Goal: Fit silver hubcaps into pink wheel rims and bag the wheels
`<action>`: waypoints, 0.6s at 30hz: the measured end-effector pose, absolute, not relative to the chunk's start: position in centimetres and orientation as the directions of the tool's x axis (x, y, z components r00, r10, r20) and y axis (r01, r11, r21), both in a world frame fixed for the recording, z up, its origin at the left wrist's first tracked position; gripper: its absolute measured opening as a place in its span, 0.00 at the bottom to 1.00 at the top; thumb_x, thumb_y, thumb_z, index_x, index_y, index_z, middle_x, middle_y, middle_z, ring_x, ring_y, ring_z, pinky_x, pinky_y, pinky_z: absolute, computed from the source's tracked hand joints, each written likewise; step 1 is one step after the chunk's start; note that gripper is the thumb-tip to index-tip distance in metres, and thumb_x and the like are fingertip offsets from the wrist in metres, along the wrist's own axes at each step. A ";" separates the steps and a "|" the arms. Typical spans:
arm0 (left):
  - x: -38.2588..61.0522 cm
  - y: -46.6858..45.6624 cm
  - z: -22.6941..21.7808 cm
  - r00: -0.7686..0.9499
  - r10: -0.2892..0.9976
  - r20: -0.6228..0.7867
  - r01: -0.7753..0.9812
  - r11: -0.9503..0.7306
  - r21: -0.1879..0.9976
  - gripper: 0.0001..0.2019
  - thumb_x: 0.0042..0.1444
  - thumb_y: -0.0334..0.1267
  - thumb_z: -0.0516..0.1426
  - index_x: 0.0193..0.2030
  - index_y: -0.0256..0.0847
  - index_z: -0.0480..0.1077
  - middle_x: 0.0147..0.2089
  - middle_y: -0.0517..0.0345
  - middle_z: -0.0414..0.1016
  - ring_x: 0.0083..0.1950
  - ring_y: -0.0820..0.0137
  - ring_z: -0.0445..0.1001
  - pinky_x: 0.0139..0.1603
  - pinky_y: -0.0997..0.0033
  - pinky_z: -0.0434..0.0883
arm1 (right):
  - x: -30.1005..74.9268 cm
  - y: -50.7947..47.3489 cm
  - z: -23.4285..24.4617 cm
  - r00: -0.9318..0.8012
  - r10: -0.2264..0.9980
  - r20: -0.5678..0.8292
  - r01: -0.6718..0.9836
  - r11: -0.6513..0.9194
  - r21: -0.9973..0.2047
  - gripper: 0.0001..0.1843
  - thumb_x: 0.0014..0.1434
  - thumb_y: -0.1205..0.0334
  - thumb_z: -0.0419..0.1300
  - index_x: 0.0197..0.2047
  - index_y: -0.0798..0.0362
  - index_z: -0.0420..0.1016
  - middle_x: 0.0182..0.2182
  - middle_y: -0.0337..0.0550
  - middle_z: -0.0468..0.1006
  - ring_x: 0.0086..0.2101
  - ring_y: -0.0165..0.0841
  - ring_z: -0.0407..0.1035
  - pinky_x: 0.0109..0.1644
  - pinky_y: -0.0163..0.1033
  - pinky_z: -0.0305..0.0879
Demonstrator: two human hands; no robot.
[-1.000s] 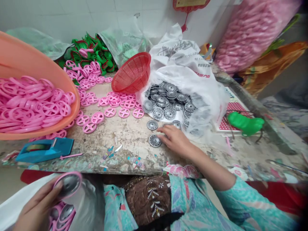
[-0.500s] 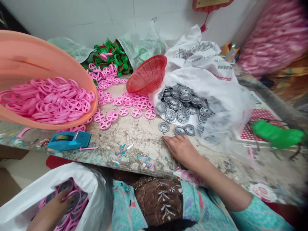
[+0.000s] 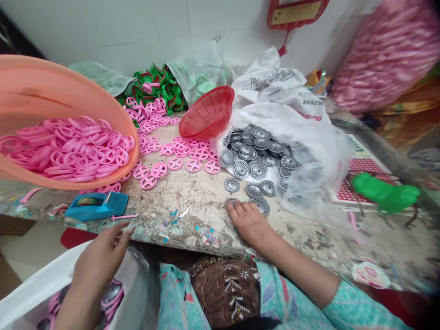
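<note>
Head view: the right hand [image 3: 250,224] lies nearly flat on the tabletop [image 3: 202,201], fingers a little spread, and its fingertips touch a grey metal disc [image 3: 231,202], not pinching it. The left hand [image 3: 98,263] is open and empty, fingers spread, above a white plastic bag [image 3: 134,293] with pink-rimmed wheels [image 3: 112,293] inside. Risk, in my judgement: these round discs lie near the tabletop edge, so a careless push could send one to the floor. The tilted orange basin [image 3: 51,80] could also spill its pink plastic rings [image 3: 68,149] if bumped.
</note>
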State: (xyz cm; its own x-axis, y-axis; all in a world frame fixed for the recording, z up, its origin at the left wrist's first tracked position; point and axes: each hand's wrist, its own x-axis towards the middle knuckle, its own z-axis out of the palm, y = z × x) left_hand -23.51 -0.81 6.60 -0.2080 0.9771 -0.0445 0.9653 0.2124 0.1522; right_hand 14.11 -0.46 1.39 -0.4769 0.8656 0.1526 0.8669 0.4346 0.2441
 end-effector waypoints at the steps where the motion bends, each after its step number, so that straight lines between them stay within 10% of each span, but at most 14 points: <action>1: -22.2 0.4 6.8 -0.169 0.985 -0.039 0.968 0.174 0.181 0.23 0.55 0.54 0.47 0.50 0.44 0.70 0.46 0.50 0.77 0.38 0.59 0.76 0.36 0.64 0.70 | 14.1 -0.5 1.3 -0.480 0.863 0.155 0.865 0.436 0.248 0.21 0.58 0.75 0.50 0.55 0.63 0.66 0.48 0.64 0.73 0.40 0.43 0.69 0.41 0.45 0.59; 10: -18.1 12.7 4.1 -0.001 0.984 0.180 0.974 -0.040 0.222 0.29 0.58 0.52 0.44 0.60 0.35 0.60 0.63 0.42 0.62 0.64 0.58 0.58 0.63 0.60 0.56 | 13.8 -0.5 0.9 -0.485 0.856 0.180 0.861 0.431 0.269 0.22 0.58 0.75 0.50 0.55 0.64 0.65 0.48 0.66 0.72 0.40 0.43 0.69 0.42 0.46 0.61; 18: -17.6 19.0 2.2 -0.132 0.988 0.083 0.971 0.112 0.210 0.36 0.54 0.63 0.40 0.64 0.44 0.57 0.69 0.40 0.50 0.67 0.33 0.43 0.57 0.27 0.47 | 13.6 -0.6 0.5 -0.489 0.853 0.185 0.853 0.422 0.307 0.21 0.59 0.72 0.51 0.56 0.65 0.64 0.49 0.67 0.72 0.41 0.44 0.69 0.44 0.48 0.62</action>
State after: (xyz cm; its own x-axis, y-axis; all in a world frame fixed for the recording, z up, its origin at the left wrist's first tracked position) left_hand -17.64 18.97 2.24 -0.1316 0.9878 0.0834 0.9712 0.1116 0.2104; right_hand 13.63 -0.61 0.55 -0.4885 0.8528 0.1847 0.8529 0.4220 0.3074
